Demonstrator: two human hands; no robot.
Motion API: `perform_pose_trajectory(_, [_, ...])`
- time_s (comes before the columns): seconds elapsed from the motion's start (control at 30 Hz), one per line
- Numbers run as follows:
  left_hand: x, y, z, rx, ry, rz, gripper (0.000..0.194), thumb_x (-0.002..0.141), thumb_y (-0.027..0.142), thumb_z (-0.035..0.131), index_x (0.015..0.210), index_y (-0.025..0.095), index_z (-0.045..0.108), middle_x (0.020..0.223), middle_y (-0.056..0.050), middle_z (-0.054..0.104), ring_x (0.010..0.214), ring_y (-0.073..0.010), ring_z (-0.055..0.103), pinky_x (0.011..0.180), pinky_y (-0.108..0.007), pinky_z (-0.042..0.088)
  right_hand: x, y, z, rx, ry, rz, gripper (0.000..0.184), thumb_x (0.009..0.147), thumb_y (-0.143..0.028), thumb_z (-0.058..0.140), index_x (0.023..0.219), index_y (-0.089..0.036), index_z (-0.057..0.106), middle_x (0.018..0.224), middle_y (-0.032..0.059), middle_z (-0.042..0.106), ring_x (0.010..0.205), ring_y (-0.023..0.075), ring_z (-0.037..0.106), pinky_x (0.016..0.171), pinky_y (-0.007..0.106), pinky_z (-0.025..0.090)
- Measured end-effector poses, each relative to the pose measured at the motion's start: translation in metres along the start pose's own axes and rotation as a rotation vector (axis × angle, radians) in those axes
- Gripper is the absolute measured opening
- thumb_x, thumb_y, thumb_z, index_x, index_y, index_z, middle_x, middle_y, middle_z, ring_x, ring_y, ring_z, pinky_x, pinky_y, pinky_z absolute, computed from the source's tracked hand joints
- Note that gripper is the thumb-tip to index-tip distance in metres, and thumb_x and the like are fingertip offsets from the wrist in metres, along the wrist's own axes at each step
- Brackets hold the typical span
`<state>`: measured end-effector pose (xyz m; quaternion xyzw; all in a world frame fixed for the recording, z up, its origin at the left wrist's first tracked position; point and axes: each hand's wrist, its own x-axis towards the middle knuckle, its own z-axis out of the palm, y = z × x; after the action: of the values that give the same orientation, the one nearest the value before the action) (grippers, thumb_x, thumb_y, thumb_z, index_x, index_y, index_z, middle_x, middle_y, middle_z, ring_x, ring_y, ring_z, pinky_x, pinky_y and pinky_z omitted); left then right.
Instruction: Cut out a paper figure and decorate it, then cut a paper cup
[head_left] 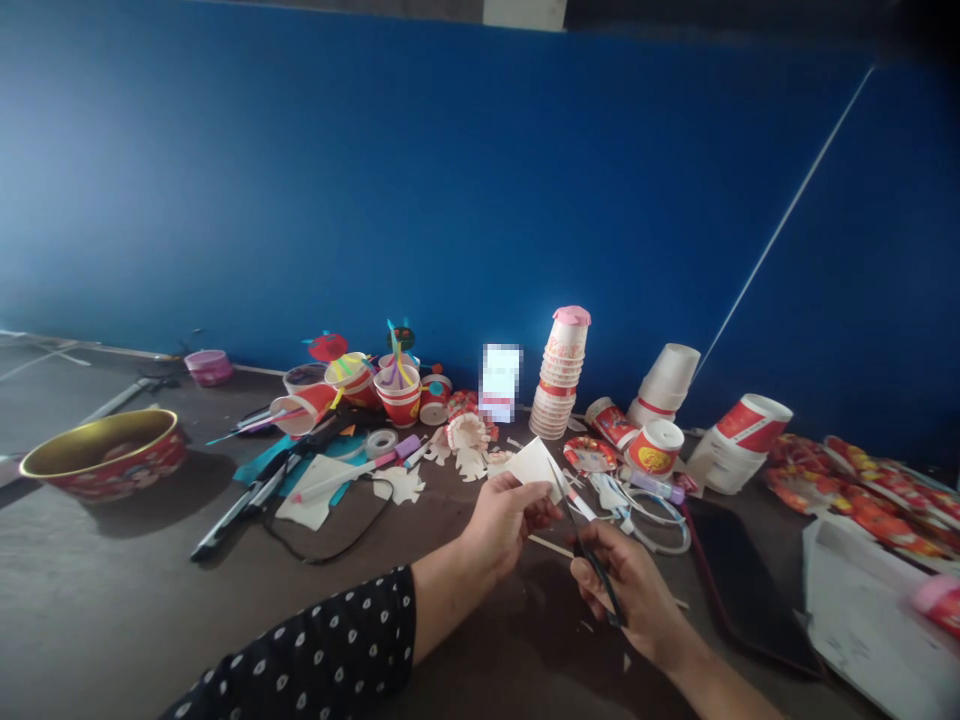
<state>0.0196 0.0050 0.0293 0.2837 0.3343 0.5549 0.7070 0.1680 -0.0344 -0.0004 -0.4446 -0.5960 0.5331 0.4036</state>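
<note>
My left hand (504, 520) pinches a small white piece of paper (534, 463) above the dark table. My right hand (628, 590) grips black scissors (581, 535), fingers through the handles, and the blades point up into the paper's right edge. White paper cut-outs (401, 485) lie on the table just beyond my hands. A sleeve with white dots covers my left forearm.
A stack of paper cups (561, 375) stands at the back, with decorated cups (397, 395) to its left and loose cups (750, 425) to its right. A gold-lined bowl (101, 455) sits at left. A dark phone (739, 580) lies right of my hands. A blue wall closes the back.
</note>
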Motion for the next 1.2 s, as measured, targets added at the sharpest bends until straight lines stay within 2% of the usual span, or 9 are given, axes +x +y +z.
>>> perform_pose_trajectory(0.27, [-0.003,0.001,0.002,-0.013,0.014,-0.019,0.014,0.055,0.017,0.067,0.056,0.012,0.054,0.045,-0.001,0.057,0.043,-0.0093,0.053,0.047,-0.019,0.037,0.0,0.001,0.001,0.033,0.012,0.009,0.039,0.07,-0.052,0.065,0.083,-0.019,0.051,0.048,-0.0085,0.045,0.035,0.0039,0.034,0.035,0.017,0.025])
perform_pose_trajectory(0.67, [-0.007,0.004,0.004,-0.044,0.003,-0.032,0.013,0.055,0.016,0.068,0.058,0.011,0.057,0.05,-0.001,0.059,0.045,-0.0081,0.054,0.046,-0.017,0.038,-0.001,-0.007,0.007,0.061,0.054,0.038,0.043,0.063,-0.057,0.066,0.078,-0.02,0.05,0.046,-0.0097,0.043,0.034,0.0039,0.033,0.034,0.016,0.024])
perform_pose_trajectory(1.0, [-0.01,0.004,0.007,-0.074,0.038,-0.077,0.013,0.058,0.015,0.069,0.06,0.01,0.057,0.049,-0.001,0.057,0.045,-0.0075,0.053,0.047,-0.017,0.039,-0.003,-0.013,0.008,-0.056,0.065,-0.006,0.042,0.066,-0.059,0.062,0.077,-0.02,0.05,0.047,-0.0081,0.044,0.035,0.0067,0.037,0.036,0.019,0.029])
perform_pose_trajectory(1.2, [-0.012,0.003,0.008,-0.115,0.046,-0.107,0.008,0.062,0.012,0.065,0.063,0.009,0.057,0.05,0.001,0.055,0.046,-0.0071,0.053,0.047,-0.017,0.041,-0.003,-0.007,0.007,-0.055,0.065,-0.022,0.039,0.069,-0.056,0.062,0.08,-0.02,0.051,0.048,-0.0075,0.044,0.036,0.0073,0.038,0.037,0.019,0.03])
